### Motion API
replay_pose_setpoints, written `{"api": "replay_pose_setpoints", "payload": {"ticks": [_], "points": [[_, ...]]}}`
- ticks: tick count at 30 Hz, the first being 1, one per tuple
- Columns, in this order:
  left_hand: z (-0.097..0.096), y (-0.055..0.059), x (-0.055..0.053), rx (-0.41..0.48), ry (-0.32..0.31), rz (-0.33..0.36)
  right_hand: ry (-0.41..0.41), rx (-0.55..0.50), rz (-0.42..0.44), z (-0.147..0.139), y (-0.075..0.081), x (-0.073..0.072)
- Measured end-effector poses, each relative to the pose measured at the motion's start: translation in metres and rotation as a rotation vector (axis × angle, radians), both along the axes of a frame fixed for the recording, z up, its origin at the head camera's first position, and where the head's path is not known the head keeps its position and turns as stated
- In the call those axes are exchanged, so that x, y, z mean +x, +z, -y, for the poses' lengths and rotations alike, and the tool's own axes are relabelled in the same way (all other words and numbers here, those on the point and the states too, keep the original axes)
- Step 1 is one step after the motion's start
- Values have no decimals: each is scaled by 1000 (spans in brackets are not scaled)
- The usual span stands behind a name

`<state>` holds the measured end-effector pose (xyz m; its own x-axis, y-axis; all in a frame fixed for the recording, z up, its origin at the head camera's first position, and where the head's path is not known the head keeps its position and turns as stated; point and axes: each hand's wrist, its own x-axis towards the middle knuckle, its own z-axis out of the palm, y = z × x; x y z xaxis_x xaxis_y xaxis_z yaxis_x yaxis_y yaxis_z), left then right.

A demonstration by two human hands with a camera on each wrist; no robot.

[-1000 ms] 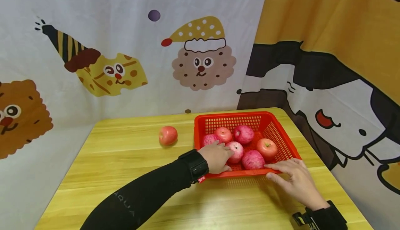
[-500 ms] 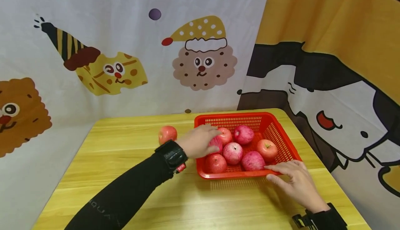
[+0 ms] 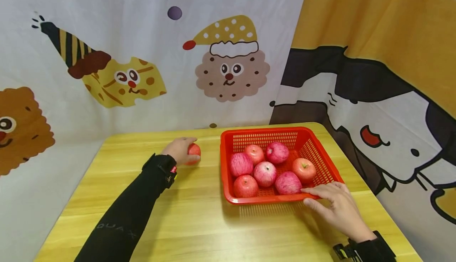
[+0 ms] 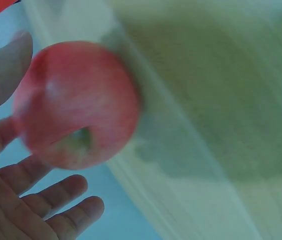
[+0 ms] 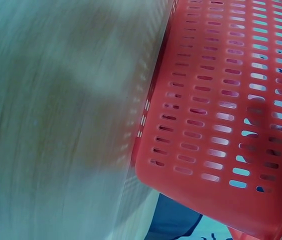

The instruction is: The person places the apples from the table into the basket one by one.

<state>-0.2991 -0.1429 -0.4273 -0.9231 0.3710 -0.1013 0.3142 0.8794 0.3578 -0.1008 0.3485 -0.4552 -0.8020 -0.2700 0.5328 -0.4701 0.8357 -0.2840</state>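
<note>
In the head view my left hand (image 3: 179, 151) is at a lone red apple (image 3: 194, 154) on the table, left of the basket. The left wrist view shows the thumb (image 4: 8, 67) on one side of this apple (image 4: 81, 105) and the index finger behind it, with the other fingers spread and fairly straight. My right hand (image 3: 335, 204) rests its fingers on the near right rim of a red plastic basket (image 3: 249, 200), thumb outside. Inside lie several apples, among them a pink-red one (image 3: 288, 183) close to the right fingertips and an orange-red one (image 3: 304, 169).
The basket stands at the back right of a yellow wood-grain table (image 3: 199, 214). Its slotted side wall (image 5: 221, 100) fills much of the right wrist view. A curtain (image 3: 149, 16) printed with cartoon figures hangs behind the table and along its right side.
My left hand has left the apples at the left side of the basket and moved left to the lone apple on the table. My right hand has stayed at the basket's rim.
</note>
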Motion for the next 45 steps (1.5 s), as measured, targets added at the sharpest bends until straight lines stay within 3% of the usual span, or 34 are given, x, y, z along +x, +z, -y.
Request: {"api": "replay_pose_setpoints", "payload": {"ticks": [5, 13, 33, 45], "points": [[1, -11, 3, -31, 10, -8, -3, -5, 0, 1, -1, 0], [8, -25, 7, -25, -11, -87, 3, -12, -3, 0, -1, -1], [20, -29, 14, 48, 18, -146, -7, -11, 13, 1, 1, 0], [16, -30, 19, 0, 36, -239, -13, -8, 5, 1, 1, 0]]}}
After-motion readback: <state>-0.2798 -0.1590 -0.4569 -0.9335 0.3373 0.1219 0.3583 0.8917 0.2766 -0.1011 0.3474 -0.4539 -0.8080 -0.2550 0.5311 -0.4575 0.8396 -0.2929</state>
